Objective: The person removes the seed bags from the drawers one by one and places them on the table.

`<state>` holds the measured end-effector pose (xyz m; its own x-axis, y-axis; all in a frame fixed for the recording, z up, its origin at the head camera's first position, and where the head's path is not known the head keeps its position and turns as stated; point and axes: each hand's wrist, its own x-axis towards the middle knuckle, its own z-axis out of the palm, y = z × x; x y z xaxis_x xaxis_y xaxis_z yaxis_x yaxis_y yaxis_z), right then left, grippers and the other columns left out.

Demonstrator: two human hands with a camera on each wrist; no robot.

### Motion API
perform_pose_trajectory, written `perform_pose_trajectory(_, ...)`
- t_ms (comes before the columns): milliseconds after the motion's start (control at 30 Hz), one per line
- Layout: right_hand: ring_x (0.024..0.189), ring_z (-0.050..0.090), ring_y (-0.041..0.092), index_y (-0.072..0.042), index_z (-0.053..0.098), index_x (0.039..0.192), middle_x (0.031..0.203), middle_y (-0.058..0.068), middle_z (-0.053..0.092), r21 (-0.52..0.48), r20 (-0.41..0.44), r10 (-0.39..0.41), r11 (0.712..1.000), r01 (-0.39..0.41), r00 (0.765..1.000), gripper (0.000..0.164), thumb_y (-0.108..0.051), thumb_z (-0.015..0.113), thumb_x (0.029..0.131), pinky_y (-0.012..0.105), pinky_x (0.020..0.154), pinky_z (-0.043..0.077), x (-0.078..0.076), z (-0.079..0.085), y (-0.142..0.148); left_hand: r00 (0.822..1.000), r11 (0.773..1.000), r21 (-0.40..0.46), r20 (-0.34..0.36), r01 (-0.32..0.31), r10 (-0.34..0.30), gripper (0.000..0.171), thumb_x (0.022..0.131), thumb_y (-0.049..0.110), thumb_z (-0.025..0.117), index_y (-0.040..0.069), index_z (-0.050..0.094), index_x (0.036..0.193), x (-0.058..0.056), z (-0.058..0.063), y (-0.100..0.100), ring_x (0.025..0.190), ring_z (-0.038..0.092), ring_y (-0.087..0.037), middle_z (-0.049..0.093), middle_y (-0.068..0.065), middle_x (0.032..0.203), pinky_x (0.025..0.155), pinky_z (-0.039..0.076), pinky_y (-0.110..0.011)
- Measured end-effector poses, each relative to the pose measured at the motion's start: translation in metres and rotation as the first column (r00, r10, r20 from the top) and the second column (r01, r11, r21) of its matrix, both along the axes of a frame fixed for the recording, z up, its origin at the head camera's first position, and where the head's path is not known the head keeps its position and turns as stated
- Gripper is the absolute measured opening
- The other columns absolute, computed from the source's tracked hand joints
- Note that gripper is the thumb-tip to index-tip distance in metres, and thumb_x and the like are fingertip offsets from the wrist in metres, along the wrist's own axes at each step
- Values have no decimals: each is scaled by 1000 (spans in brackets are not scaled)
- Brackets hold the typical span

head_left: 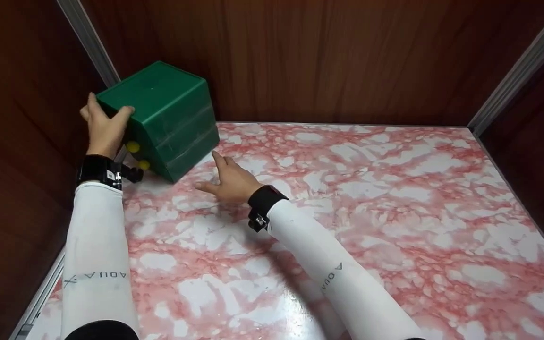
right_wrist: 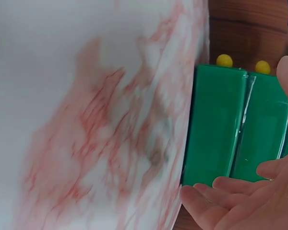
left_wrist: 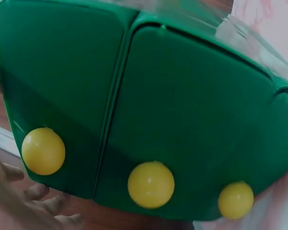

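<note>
A green plastic drawer box with round yellow knobs stands at the far left corner of the table, knobs to the left front. My left hand is spread over its upper front left corner, the thumb at the top edge and the fingers along the left side. In the left wrist view its loosely bent fingers show beside the box. My right hand is apart from the box's near right side, its fingers extended and the thumb away from them. It holds nothing.
The red and white marbled tabletop spreads out to the right and in front. Dark wood panels wall in the back and both sides, with metal posts at the corners. Clear tape runs along the box's side.
</note>
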<state>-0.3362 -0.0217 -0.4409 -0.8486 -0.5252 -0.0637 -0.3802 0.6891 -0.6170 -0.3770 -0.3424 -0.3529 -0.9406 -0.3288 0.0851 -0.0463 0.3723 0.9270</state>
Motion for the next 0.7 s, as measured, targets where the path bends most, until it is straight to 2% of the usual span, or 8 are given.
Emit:
perform_pose_trajectory(133,163,37,31,-21,9,181,182,17,24,-39,34,-27,999,28,999,112,-78,63,101,52,130,37,1,5,-5,999,990,136,-31,38,-34,113,103,47,66,27,-17,177,2,-3,3,169,-6,-15,-19,-2,185,132,10,-29)
perform_pose_trajectory(233,166,32,30,-23,8,181,184,14,21,-75,58,-55,995,59,997,113,-80,63,100,52,132,32,2,9,-8,998,976,216,-57,41,-29,114,102,45,70,33,-15,177,6,-7,6,167,-13,-12,-24,2,184,133,6,-31)
perform_pose_trajectory(367,169,24,26,-23,7,181,185,10,18,-131,81,-85,987,96,993,115,-81,63,99,50,134,27,2,12,-10,998,967,253,-61,-13,29,115,100,52,73,37,-10,178,9,-13,9,167,-17,-13,-28,3,182,133,3,-33)
perform_pose_trajectory(400,169,23,25,-23,7,181,186,9,18,-145,89,-92,984,104,992,115,-81,63,99,50,135,26,1,13,-11,997,966,256,-61,-35,52,114,100,54,74,37,-8,178,10,-15,10,167,-14,-12,-26,1,183,133,4,-32)
perform_pose_trajectory(500,169,21,24,-22,6,181,186,7,17,-190,120,-102,974,123,988,115,-80,63,100,49,135,23,0,14,-12,989,962,253,-81,-102,127,105,101,59,72,31,9,179,9,-20,10,165,9,-13,0,-3,183,130,15,-26)
perform_pose_trajectory(567,169,23,25,-21,5,181,186,7,17,-222,140,-99,967,128,985,116,-79,64,100,50,135,24,-1,14,-12,978,956,259,-118,-136,171,89,103,60,70,25,29,174,9,-26,10,155,27,-14,23,-1,171,124,24,-22)
perform_pose_trajectory(633,169,25,27,-20,4,181,186,8,16,-255,151,-92,958,129,984,116,-77,65,101,51,135,25,-1,14,-12,964,951,270,-173,-149,200,67,106,57,67,20,49,159,9,-33,11,138,40,-12,39,2,150,117,30,-21)
perform_pose_trajectory(700,167,29,30,-19,4,181,186,9,15,-296,160,-84,946,129,984,115,-75,66,101,52,134,27,-1,13,-11,951,943,305,-229,-134,209,49,108,53,66,18,61,141,10,-39,12,126,47,-11,47,3,135,111,35,-22)
